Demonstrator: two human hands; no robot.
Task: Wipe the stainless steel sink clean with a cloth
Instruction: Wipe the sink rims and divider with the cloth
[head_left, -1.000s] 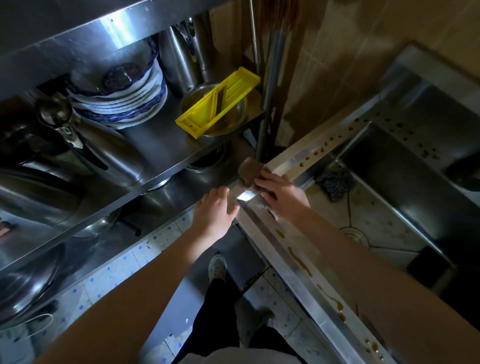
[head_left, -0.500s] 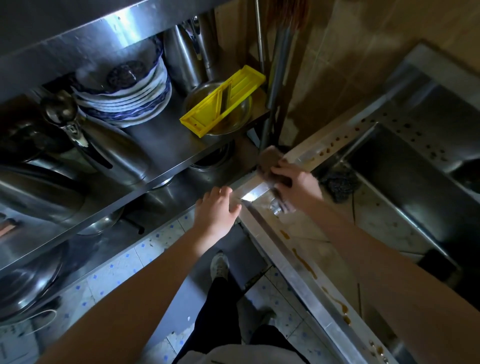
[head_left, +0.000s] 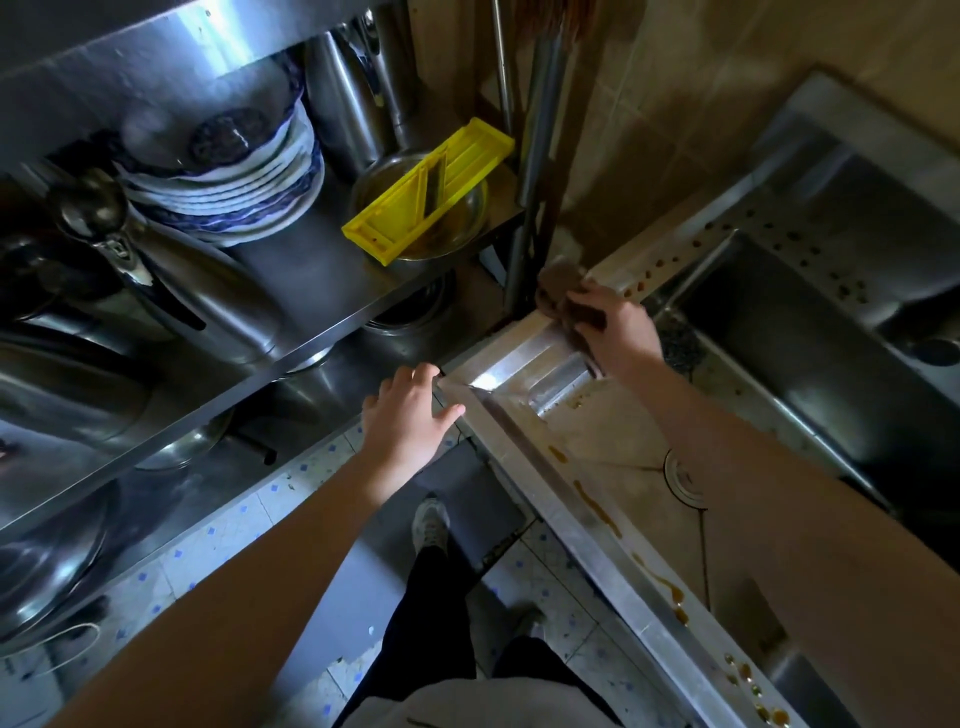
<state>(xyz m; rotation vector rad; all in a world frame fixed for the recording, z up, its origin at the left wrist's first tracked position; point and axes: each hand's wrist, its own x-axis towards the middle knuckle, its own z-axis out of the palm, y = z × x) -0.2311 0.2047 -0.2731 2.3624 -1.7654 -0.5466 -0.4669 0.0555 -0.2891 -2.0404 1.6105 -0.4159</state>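
The stainless steel sink (head_left: 524, 452) runs diagonally at the right, its front rim marked with brown drips and its corner shining. My right hand (head_left: 615, 327) grips a brown cloth (head_left: 558, 283) and holds it against the far corner of the rim. My left hand (head_left: 408, 415) rests with spread fingers on the sink's near corner edge. A round drain (head_left: 685, 475) sits in the stained basin floor, partly behind my right forearm.
A dark scouring pad (head_left: 680, 345) lies in the basin beside my right hand. To the left, a steel shelf (head_left: 291, 291) carries stacked plates (head_left: 234, 192), a yellow slicer (head_left: 428, 189) on a metal bowl, and pots. Upright poles (head_left: 535, 171) stand at the sink's corner.
My right hand has slid the cloth along the rim away from me, toward the far corner by the poles. My left hand has stayed on the near corner.
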